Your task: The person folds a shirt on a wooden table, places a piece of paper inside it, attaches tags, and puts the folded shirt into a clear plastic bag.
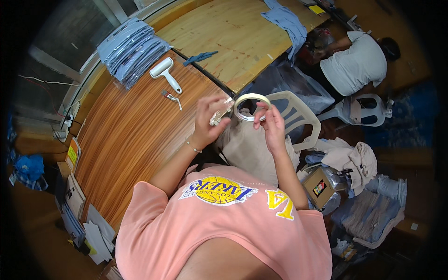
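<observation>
In my right hand (275,128) is a roll of pale yellow masking tape (239,113), its ring tilted up and gripped at the right side between thumb and fingers. My left hand (207,122) is curled around a crumpled piece of clear plastic (219,115), just left of the roll. Both hands are in front of my chest, near the right edge of the wood-grain table (135,144). On that table, beyond my left hand, lie a white lint roller (163,70) and a small red-handled tool (171,96).
Bagged blue shirts (133,51) are stacked at the far left. A plywood table (224,32) adjoins mine, with blue cloth (285,23) over its edge. A plastic chair (298,119) and piled garments (368,210) stand right. Another person (354,65) bends over at the far right.
</observation>
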`<action>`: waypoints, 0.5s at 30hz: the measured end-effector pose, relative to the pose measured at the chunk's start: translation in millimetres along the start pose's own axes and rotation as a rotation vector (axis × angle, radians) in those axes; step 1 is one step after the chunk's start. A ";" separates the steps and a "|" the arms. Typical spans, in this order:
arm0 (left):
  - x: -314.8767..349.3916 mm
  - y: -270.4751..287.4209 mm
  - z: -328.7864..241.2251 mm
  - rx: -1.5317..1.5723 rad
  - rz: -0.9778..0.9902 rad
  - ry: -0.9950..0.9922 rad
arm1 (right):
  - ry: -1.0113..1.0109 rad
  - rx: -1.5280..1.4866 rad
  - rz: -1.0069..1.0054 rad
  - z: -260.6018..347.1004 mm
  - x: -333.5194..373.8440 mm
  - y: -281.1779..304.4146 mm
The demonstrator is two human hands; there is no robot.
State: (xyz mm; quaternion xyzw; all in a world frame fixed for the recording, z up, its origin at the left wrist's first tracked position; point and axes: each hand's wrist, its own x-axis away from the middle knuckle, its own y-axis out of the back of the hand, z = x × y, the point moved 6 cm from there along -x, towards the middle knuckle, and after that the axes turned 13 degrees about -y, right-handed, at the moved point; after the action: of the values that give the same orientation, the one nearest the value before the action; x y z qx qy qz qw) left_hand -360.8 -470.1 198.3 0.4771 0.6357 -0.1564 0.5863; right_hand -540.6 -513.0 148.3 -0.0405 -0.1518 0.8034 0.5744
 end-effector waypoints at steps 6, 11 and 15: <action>-12.8 -40.3 17.5 0.889 0.080 0.531 | -0.064 -0.309 0.088 4.8 16.3 0.8; -27.1 -65.9 -12.6 1.032 0.173 0.585 | -0.025 -0.238 0.050 11.5 38.8 21.0; -47.4 -63.9 -42.5 0.726 0.245 0.323 | 0.060 -0.073 -0.029 24.7 63.8 37.4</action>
State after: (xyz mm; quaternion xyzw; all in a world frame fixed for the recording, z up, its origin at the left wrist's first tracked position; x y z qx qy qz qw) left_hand -443.3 -489.6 228.8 0.7435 0.5616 -0.2225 0.2869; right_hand -602.0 -469.3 167.9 -0.0831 -0.1643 0.7874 0.5883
